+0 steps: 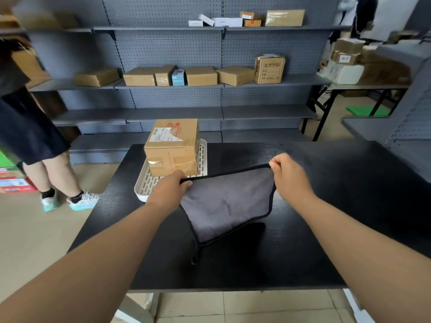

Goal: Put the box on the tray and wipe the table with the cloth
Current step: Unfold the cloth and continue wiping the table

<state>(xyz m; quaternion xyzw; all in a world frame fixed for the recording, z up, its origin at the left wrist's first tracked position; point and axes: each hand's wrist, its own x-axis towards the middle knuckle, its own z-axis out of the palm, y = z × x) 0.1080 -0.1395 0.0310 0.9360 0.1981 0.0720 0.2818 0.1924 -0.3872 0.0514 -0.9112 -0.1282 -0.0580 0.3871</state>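
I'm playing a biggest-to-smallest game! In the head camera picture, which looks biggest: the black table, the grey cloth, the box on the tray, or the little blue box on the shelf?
1. black table
2. grey cloth and box: too alike to rank, and the cloth is nearer the camera
3. blue box, though it's farthest away, so it looks extra small

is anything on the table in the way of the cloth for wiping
Only at the far left: the tray with the box on it covers that corner. The rest of the table shows bare. Left hand and right hand hold the cloth by its top corners.
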